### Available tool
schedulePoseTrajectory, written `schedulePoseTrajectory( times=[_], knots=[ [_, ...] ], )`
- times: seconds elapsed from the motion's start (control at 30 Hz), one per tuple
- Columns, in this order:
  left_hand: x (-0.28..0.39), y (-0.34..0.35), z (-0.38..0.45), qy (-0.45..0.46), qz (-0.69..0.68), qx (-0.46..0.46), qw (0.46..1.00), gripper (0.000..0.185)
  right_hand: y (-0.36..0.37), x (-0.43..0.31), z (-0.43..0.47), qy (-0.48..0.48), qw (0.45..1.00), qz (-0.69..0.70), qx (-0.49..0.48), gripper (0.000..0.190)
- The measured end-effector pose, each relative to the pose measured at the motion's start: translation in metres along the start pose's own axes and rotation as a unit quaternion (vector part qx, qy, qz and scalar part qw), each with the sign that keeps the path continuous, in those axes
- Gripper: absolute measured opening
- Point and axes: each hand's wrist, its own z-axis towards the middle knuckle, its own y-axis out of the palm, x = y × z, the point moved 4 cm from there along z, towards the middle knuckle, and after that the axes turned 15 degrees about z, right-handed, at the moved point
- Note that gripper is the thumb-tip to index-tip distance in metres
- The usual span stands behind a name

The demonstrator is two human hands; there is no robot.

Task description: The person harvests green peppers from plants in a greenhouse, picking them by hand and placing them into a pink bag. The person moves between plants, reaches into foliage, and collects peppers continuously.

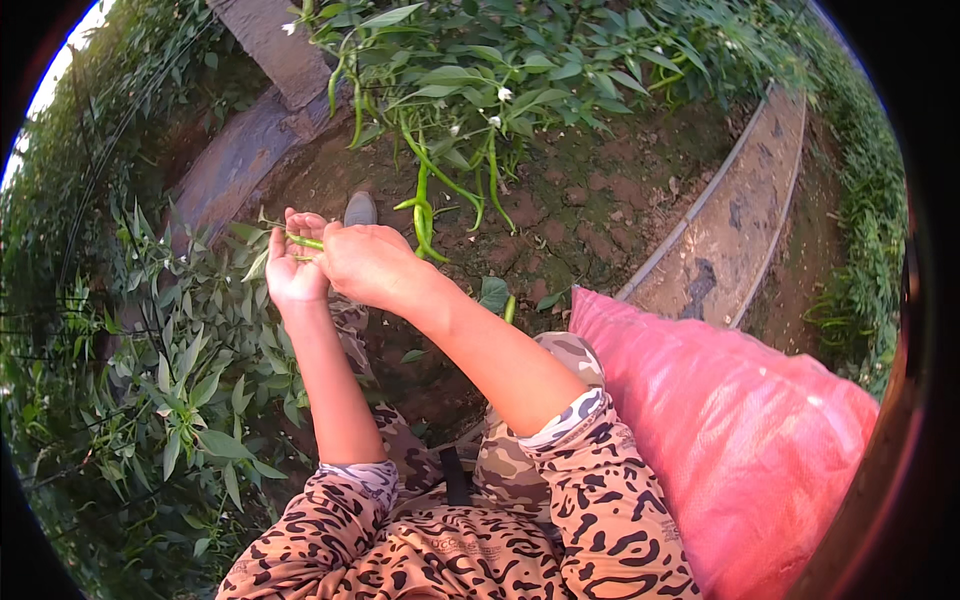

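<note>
My left hand (294,271) is turned palm up at the left plant, fingers partly curled around a slender green chili pepper (306,241). My right hand (367,262) lies over the other end of that pepper, back of the hand upward. Its fingertips are hidden, so its grip cannot be made out. A few leaves (257,264) stick out beside my left fingers. Just beyond my right hand, several long green chili peppers (422,199) hang from a leafy plant (465,79) with small white flowers.
A full pink woven sack (720,427) leans at my right side. Dense pepper plants (202,420) crowd the left. Cracked soil (577,195) lies ahead, with a concrete post (281,52) at the upper left and a long flat strip (720,217) at the right. My shoe (361,208) shows past my hands.
</note>
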Motion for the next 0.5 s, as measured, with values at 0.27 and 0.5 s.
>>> schedulePoseTrajectory(
  times=[0.27, 0.5],
  knots=[
    [-0.02, -0.067, 0.04, 0.067, 0.271, 0.246, 0.928, 0.029, -0.017, -0.019, -0.033, 0.05, 0.991, -0.119, -0.036, 0.023],
    [-0.081, -0.08, 0.007, -0.155, 0.528, 0.092, 0.83, 0.071, -0.106, -0.064, -0.054, -0.106, 0.966, 0.198, 0.131, 0.019]
  ],
)
